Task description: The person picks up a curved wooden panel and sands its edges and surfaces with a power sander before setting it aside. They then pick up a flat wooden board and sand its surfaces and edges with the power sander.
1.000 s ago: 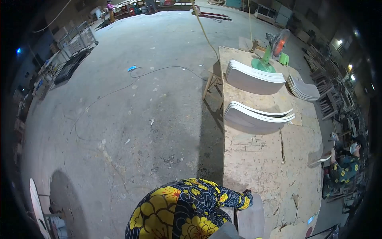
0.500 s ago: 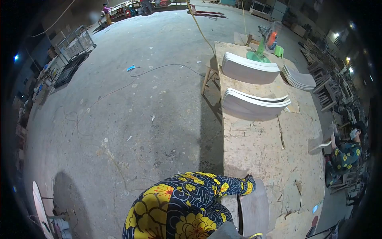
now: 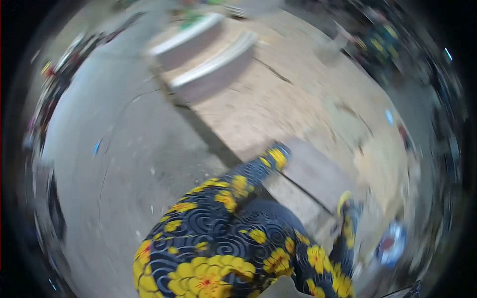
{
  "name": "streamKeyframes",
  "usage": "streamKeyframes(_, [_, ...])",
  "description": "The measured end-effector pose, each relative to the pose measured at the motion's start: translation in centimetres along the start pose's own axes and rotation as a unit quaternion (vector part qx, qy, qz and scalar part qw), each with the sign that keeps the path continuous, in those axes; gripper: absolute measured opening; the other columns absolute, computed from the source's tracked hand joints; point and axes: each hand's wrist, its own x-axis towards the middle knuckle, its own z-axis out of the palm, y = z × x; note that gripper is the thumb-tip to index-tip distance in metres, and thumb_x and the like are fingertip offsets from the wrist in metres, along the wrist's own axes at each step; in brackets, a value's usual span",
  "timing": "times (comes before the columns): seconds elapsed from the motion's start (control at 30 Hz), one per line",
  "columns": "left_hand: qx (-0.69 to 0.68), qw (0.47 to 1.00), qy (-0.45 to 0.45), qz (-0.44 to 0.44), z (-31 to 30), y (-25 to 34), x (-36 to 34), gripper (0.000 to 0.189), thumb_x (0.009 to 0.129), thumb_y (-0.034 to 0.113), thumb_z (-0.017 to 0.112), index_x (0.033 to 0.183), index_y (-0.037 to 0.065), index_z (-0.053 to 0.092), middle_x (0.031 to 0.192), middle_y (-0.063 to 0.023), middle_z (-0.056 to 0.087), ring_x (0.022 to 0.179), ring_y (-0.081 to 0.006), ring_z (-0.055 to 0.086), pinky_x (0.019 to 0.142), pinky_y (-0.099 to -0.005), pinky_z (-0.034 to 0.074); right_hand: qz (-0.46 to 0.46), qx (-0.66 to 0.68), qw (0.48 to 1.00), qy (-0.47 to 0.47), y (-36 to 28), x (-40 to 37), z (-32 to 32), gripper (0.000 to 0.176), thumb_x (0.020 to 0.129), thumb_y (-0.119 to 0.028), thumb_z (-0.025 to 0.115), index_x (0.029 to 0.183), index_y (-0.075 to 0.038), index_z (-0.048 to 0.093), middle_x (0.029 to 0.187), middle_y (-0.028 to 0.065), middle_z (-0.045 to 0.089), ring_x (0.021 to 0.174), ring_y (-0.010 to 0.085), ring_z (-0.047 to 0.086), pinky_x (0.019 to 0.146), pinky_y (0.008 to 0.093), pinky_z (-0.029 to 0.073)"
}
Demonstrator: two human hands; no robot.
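Observation:
A greyish curved wooden panel (image 3: 320, 166) lies at the near part of the worktable, blurred by motion. My left hand (image 3: 281, 148), in a dark glove below a yellow-flowered sleeve, is closed at the panel's far left corner. At the panel's near right end is my right hand (image 3: 346, 201), touching or very close to it; its fingers are smeared. A narrow dark gap separates the panel from a paler piece (image 3: 293, 196) nearer my body.
Two stacks of curved panels, a nearer stack (image 3: 216, 69) and a farther stack (image 3: 186, 42), stand on the worktable (image 3: 278, 107). Across it is a co-worker in a patterned sleeve (image 3: 380, 42). A blue-and-white round object (image 3: 391, 243) sits at right. Concrete floor (image 3: 144, 164) lies left.
My view has swung to the right and blurred, so the table now runs diagonally. My right hand has come into sight at the panel's near end; my left hand stays at its far corner.

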Motion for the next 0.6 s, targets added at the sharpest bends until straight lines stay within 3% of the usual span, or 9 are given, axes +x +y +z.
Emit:
streamKeyframes(0.07, [0.031,0.999,-0.025,0.006,-0.2,0.4,1.4,0.076,0.06,0.055,0.083,0.118,0.009,0.066,0.127,-0.0165,0.059,0.122,-0.0342,0.054,0.105,-0.0462,0.041,0.003,0.048,0.999,-0.002,1.2,0.1,-3.2,0.026,0.087,-0.021,0.065,0.109,-0.009,0.066,0.113,0.0089,0.065,0.107,0.0243,0.06,0.099,0.0398,0.043])
streamKeyframes(0.1, [0.052,0.998,-0.04,0.009,-0.5,0.5,1.8,0.078,0.061,0.055,0.083,0.12,0.008,0.065,0.129,-0.017,0.058,0.124,-0.0345,0.053,0.106,-0.0466,0.041,-0.041,-0.151,0.988,0.018,0.8,0.8,-2.4,0.033,0.085,-0.028,0.066,0.111,-0.009,0.064,0.115,0.0102,0.063,0.107,0.0278,0.059,0.098,0.0413,0.044])
streamKeyframes(0.13, [0.07,0.996,-0.053,0.011,-0.6,0.5,1.7,0.079,0.063,0.056,0.082,0.123,0.008,0.064,0.132,-0.0175,0.056,0.126,-0.0347,0.051,0.106,-0.047,0.04,-0.08,-0.427,0.899,0.048,-0.3,1.1,-0.4,0.04,0.082,-0.034,0.067,0.114,-0.01,0.062,0.117,0.0115,0.062,0.108,0.0312,0.059,0.097,0.0427,0.045])
streamKeyframes(0.17, [0.086,0.994,-0.07,0.014,-0.9,1.0,1.5,0.08,0.064,0.056,0.081,0.125,0.007,0.063,0.135,-0.018,0.055,0.128,-0.035,0.05,0.107,-0.0474,0.039,-0.085,-0.58,0.806,0.077,-0.6,1.5,0.6,0.047,0.08,-0.041,0.067,0.116,-0.011,0.061,0.119,0.0128,0.06,0.109,0.0347,0.058,0.095,0.0441,0.046])
streamKeyframes(0.23, [0.079,0.99,-0.114,0.009,-2.7,1.7,-0.9,0.084,0.068,0.059,0.079,0.13,0.007,0.059,0.144,-0.0174,0.047,0.135,-0.0348,0.043,0.111,-0.0488,0.034,-0.057,-0.568,0.814,0.106,1.4,3.2,-0.4,0.059,0.075,-0.045,0.072,0.122,-0.012,0.055,0.124,0.0163,0.055,0.11,0.0393,0.058,0.092,0.0462,0.049])
streamKeyframes(0.27, [0.106,0.986,-0.129,-0.022,-5.5,3.6,-3.3,0.073,0.075,0.061,0.072,0.132,0.017,0.059,0.148,-0.0137,0.043,0.138,-0.0331,0.039,0.113,-0.0567,0.029,-0.055,-0.529,0.839,0.116,2.2,4.0,-1.6,0.065,0.073,-0.042,0.077,0.125,-0.013,0.052,0.127,0.0184,0.052,0.11,0.0404,0.058,0.091,0.0469,0.05])
streamKeyframes(0.37, [0.131,0.982,-0.136,0.004,-7.4,4.4,-4.8,0.08,0.075,0.062,0.07,0.14,0.018,0.051,0.154,-0.0131,0.035,0.143,-0.0313,0.031,0.114,-0.0585,0.024,0.157,-0.415,0.871,0.21,0.2,5.5,-3.3,0.074,0.068,-0.038,0.083,0.128,-0.015,0.047,0.125,0.0222,0.051,0.112,0.0396,0.057,0.091,0.048,0.05])
streamKeyframes(0.47, [0.112,0.979,-0.169,-0.03,-7.8,4.7,-4.3,0.086,0.074,0.064,0.07,0.142,0.017,0.047,0.157,-0.0124,0.03,0.145,-0.03,0.026,0.115,-0.0568,0.022,0.118,-0.456,0.862,0.187,-0.9,3.5,-1.8,0.074,0.067,-0.04,0.084,0.128,-0.02,0.048,0.126,0.021,0.049,0.114,0.0408,0.057,0.092,0.0501,0.049])
streamKeyframes(0.6, [0.141,0.983,-0.117,-0.001,-8.7,5.5,-5.8,0.077,0.079,0.062,0.067,0.138,0.015,0.053,0.15,-0.015,0.04,0.14,-0.0317,0.037,0.112,-0.0508,0.032,0.057,-0.465,0.869,0.159,-0.7,2.7,-1.4,0.074,0.068,-0.041,0.084,0.129,-0.022,0.047,0.125,0.021,0.049,0.116,0.0411,0.056,0.094,0.0488,0.05])
